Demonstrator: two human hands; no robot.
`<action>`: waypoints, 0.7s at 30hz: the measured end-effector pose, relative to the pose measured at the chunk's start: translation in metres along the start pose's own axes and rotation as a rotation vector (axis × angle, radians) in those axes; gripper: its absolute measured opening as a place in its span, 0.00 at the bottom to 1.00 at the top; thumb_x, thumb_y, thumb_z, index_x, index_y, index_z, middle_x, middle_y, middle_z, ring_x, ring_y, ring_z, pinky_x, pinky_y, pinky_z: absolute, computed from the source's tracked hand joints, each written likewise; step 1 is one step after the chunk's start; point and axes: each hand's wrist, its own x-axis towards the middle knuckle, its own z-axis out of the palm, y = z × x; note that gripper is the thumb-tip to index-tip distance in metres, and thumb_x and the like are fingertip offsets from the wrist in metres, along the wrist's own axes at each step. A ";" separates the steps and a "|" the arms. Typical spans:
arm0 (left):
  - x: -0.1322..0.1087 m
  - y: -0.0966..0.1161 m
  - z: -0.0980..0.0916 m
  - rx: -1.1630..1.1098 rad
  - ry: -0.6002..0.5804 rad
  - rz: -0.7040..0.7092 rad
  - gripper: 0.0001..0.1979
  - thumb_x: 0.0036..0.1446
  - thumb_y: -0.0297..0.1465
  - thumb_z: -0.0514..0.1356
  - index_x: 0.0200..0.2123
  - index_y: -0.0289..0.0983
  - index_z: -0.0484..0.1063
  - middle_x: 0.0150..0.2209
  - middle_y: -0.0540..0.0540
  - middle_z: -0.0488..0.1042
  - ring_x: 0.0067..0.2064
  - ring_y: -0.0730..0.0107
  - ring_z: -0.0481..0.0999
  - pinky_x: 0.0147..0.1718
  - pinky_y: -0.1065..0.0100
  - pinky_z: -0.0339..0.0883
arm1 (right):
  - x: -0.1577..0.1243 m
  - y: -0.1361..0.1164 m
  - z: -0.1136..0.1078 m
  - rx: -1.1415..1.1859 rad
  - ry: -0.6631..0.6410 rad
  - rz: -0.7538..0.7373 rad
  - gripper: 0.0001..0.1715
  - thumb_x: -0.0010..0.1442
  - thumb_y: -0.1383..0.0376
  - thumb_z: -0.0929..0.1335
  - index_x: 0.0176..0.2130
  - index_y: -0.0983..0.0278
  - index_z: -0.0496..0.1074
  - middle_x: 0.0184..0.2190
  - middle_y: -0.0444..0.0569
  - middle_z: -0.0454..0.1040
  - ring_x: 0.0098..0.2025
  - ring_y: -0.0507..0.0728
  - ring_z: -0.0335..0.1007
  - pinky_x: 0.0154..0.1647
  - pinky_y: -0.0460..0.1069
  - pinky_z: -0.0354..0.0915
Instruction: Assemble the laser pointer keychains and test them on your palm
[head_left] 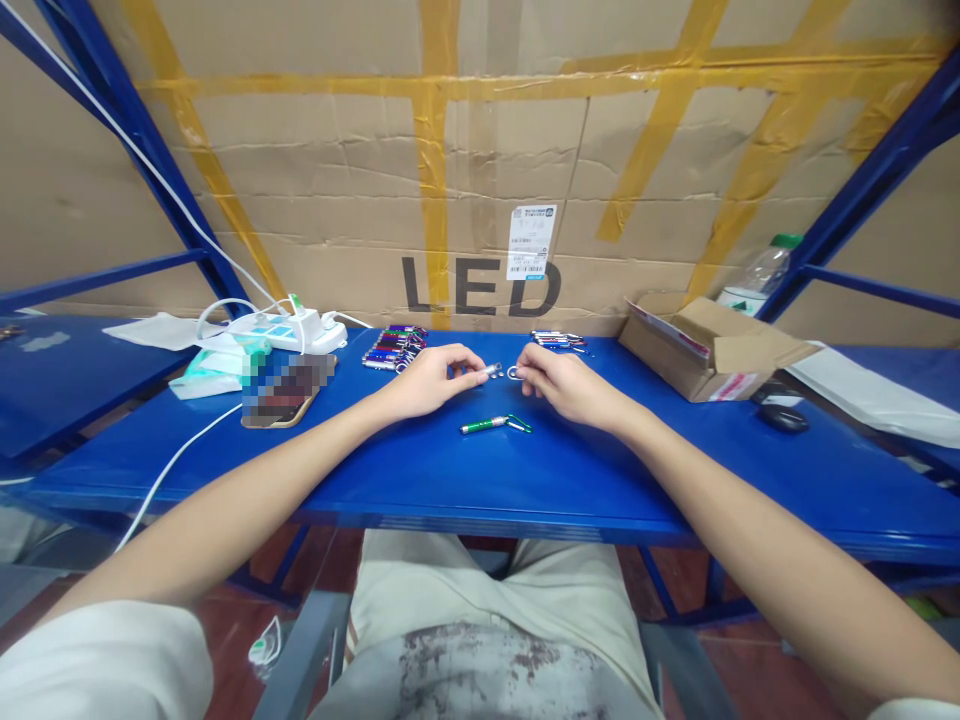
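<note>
My left hand (pixel 441 380) is closed, pinching a small silver cylindrical piece (pixel 491 370) between thumb and fingertips. Just to the right, my right hand (pixel 559 382) is closed on a small silver ring-shaped clip (pixel 514 373); the rest of the clip is hidden by the fingers. Tiny round bits lie on the table between the two hands, too small to name. In front of them rests a green penlight (pixel 484 426) with a green carabiner (pixel 519 424) attached. Behind my left hand is a pile of coloured penlights (pixel 394 347), and a smaller group of penlights (pixel 556 341) lies behind my right hand.
On the blue table (pixel 450 490), a phone (pixel 289 392), a white power strip (pixel 289 330) with cables and a green-white packet (pixel 217 368) sit left. An open cardboard box (pixel 705 350), a black mouse (pixel 782 415) and a plastic bottle (pixel 765 275) are right. Taped cardboard (pixel 337 200) stands behind.
</note>
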 end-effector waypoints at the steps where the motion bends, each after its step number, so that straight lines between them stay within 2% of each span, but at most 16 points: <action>1: 0.000 0.000 0.000 0.001 0.000 0.001 0.20 0.67 0.49 0.67 0.45 0.37 0.84 0.41 0.43 0.83 0.40 0.63 0.78 0.42 0.63 0.71 | 0.000 0.000 0.000 0.028 0.000 0.003 0.10 0.77 0.59 0.62 0.41 0.58 0.66 0.34 0.47 0.80 0.36 0.58 0.75 0.41 0.52 0.66; 9: 0.000 0.002 0.000 -0.010 0.002 0.001 0.20 0.67 0.48 0.67 0.45 0.37 0.84 0.42 0.43 0.84 0.40 0.63 0.78 0.42 0.63 0.71 | -0.001 -0.004 0.000 0.069 0.002 -0.033 0.09 0.72 0.59 0.66 0.39 0.59 0.69 0.34 0.46 0.78 0.35 0.57 0.70 0.39 0.50 0.64; 16: 0.000 0.002 0.000 -0.003 0.004 -0.006 0.20 0.67 0.48 0.67 0.45 0.37 0.84 0.42 0.43 0.84 0.40 0.63 0.78 0.42 0.63 0.71 | -0.002 -0.005 -0.001 0.062 -0.022 -0.034 0.12 0.70 0.56 0.69 0.37 0.60 0.74 0.34 0.47 0.81 0.36 0.58 0.74 0.40 0.51 0.64; 21: 0.000 0.003 0.000 0.003 0.002 -0.002 0.19 0.67 0.48 0.67 0.45 0.37 0.84 0.42 0.43 0.84 0.41 0.63 0.79 0.42 0.63 0.71 | -0.001 -0.005 -0.002 0.000 -0.070 -0.066 0.11 0.70 0.60 0.70 0.35 0.60 0.72 0.30 0.45 0.79 0.34 0.57 0.73 0.38 0.50 0.63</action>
